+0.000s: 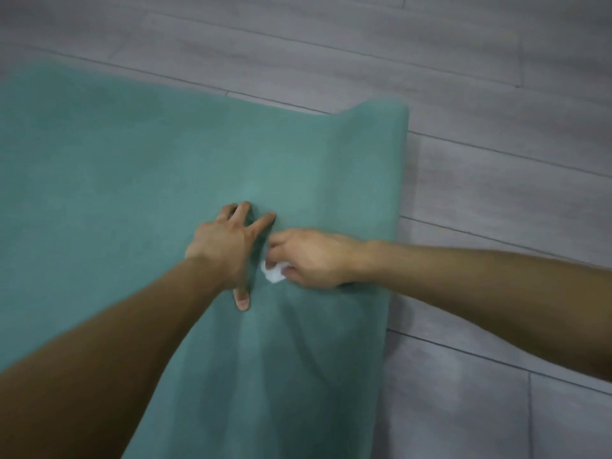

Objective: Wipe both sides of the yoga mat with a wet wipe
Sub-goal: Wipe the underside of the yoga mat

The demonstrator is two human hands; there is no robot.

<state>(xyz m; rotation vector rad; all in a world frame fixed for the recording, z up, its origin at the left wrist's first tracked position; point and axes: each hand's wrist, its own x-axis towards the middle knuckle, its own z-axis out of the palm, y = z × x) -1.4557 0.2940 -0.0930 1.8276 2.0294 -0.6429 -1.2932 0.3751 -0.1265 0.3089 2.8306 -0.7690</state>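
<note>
Yoga mat (132,167), teal green, lies spread on a grey wood-plank floor (496,160) and fills the left and middle of the head view. Its right-hand end curls up slightly into a low rounded ridge, most visible at the far corner, and the floor planks run on beyond that edge. The picture is soft and a little blurred.

Both bare forearms reach in from the near side. The left hand (222,246) lies palm down on the mat, fingers straight and spread, the thumb pointing back toward the person, pressing flat on the surface. Just beside it, to its right, the right hand (314,256) has its fingers curled round a small crumpled white wet wipe (274,272), which pokes out from under the fingers on the side facing the left hand. The wipe sits against the mat's surface, near the left thumb but apart from it. The two hands are close together, almost touching at the fingertips, near the curled right end of the mat.
</note>
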